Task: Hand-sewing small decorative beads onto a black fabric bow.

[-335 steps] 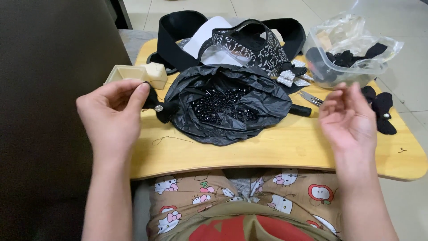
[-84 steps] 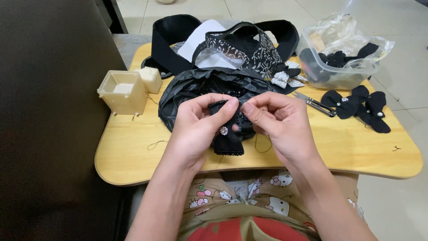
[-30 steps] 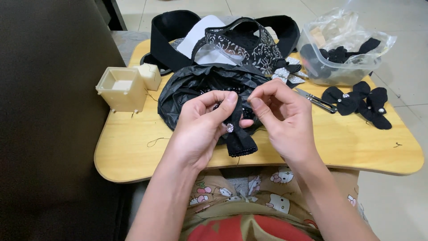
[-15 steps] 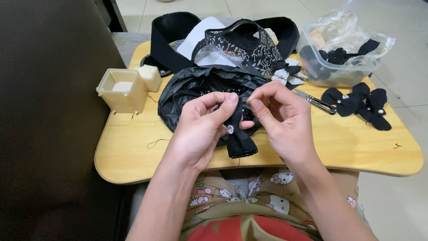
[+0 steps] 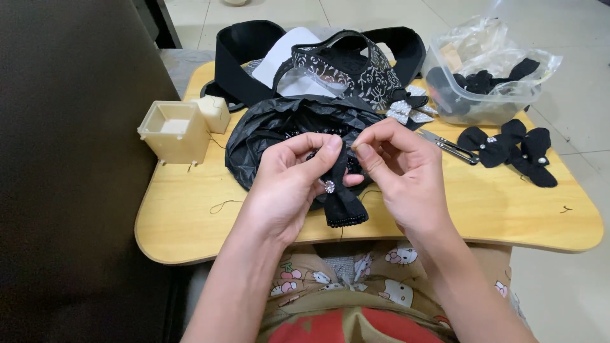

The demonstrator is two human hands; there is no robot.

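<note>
- Head view, far left: a cream plastic box (image 5: 173, 130) stands on the wooden counter (image 5: 190, 209), apart from my hands.
- My left hand (image 5: 286, 187) has its grip clamped on a black fabric bow (image 5: 340, 197), thumb and forefinger pinching the top, above the counter's near edge in front of a black plastic bag (image 5: 279, 127).
- A rhinestone (image 5: 330, 187) sits at the bow's centre; I judge a firm, steady pinch keeps it facing up.
- My right hand (image 5: 406, 171) has its fingertips together at the bow's upper edge; whether they hold a needle I cannot tell. Small, slow pulls seem wise.
- Finished black bows (image 5: 511, 147) lie at the right.
</note>
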